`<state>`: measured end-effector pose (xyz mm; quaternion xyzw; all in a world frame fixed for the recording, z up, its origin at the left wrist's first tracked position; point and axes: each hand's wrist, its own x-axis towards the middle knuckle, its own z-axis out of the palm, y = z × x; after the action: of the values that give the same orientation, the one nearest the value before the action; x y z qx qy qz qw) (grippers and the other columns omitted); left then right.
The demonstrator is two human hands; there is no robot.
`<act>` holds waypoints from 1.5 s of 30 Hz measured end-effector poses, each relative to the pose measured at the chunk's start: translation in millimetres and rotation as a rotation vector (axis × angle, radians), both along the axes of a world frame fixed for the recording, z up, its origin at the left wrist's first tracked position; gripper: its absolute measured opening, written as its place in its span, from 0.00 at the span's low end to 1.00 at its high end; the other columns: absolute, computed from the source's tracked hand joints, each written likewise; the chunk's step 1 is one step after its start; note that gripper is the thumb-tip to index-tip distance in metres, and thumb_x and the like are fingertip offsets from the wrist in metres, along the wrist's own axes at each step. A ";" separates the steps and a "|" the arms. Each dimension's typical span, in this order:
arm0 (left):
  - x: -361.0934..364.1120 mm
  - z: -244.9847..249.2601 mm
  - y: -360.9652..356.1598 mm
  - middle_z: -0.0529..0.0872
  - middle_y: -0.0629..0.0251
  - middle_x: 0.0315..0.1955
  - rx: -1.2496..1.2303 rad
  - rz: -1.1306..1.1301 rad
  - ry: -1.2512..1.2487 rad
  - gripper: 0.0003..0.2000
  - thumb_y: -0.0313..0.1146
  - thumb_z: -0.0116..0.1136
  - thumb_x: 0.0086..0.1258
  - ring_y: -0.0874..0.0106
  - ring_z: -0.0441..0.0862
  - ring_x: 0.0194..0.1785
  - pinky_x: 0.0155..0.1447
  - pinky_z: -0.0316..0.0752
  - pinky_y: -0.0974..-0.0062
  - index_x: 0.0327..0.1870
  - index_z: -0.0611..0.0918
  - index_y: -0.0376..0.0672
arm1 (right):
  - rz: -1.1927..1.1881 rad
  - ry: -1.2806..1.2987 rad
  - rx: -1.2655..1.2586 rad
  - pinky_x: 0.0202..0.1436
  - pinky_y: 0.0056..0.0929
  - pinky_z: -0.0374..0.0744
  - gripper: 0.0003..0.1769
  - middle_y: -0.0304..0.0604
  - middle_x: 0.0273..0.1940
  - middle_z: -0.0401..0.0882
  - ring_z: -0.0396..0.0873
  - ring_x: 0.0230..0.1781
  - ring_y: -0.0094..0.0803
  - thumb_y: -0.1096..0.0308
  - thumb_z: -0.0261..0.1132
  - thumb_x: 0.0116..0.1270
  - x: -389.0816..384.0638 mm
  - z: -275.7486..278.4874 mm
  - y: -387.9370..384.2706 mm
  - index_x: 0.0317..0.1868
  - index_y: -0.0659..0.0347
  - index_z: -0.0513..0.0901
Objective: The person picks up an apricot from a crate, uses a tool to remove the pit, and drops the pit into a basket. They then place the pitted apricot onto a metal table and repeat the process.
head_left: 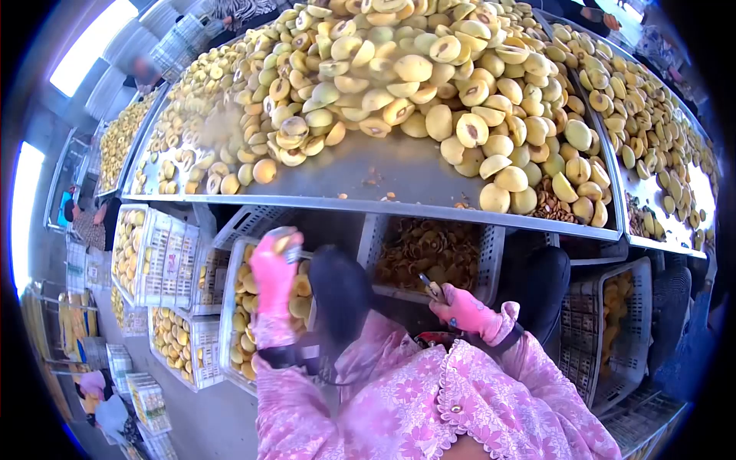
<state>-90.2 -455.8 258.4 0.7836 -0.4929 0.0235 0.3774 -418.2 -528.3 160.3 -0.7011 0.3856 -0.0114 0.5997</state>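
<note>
My left hand (274, 264), in a pink glove, is raised over a white crate (227, 326) of yellow peach halves. It is blurred; its fingers are closed round a small pale, orange-tinged thing that I cannot make out. My right hand (464, 310), gloved in pink too, grips a small hand tool (429, 285) with a metal tip, in front of my body. Beyond that hand, under the table edge, sits a crate (494, 257) of brownish scraps. Above both hands a heap of cut peaches (414, 69) covers much of the metal table (322, 172), some halves showing brown centres.
The table's raised metal edge (383, 205) runs across in front of me. Stacked crates of peaches (172, 261) stand at left, another crate (632, 307) at right. A pile of brown pits (553, 205) lies near the table's right corner. Other people work around the neighbouring tables.
</note>
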 end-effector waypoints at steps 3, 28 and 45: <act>90.0 -21.6 47.5 0.85 0.52 0.35 0.604 0.206 -0.169 0.19 0.44 0.67 0.57 0.57 0.83 0.42 0.47 0.76 0.67 0.41 0.83 0.38 | -0.014 0.025 0.078 0.36 0.37 0.74 0.24 0.58 0.33 0.79 0.78 0.32 0.47 0.54 0.61 0.63 -1.8 9.7 -6.2 0.43 0.70 0.71; 64.3 -39.0 -116.4 0.82 0.60 0.42 -0.129 -0.189 1.524 0.17 0.26 0.57 0.60 0.66 0.82 0.38 0.32 0.77 0.72 0.51 0.74 0.37 | -0.162 -0.182 0.406 0.23 0.19 0.69 0.18 0.35 0.29 0.74 0.70 0.20 0.18 0.61 0.58 0.68 29.9 58.2 -42.6 0.52 0.61 0.69; -146.1 -42.8 -64.4 0.81 0.64 0.45 -0.062 -0.462 1.221 0.18 0.29 0.57 0.67 0.76 0.78 0.47 0.53 0.73 0.78 0.56 0.75 0.36 | -0.425 -0.327 -0.509 0.40 0.37 0.75 0.16 0.52 0.36 0.76 0.77 0.36 0.48 0.66 0.67 0.57 32.2 73.4 -46.0 0.43 0.64 0.77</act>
<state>-236.3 -520.2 215.6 0.5186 -0.3449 -0.4935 0.6071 -385.9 -574.3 233.6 -0.7209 0.4066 -0.3430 0.4442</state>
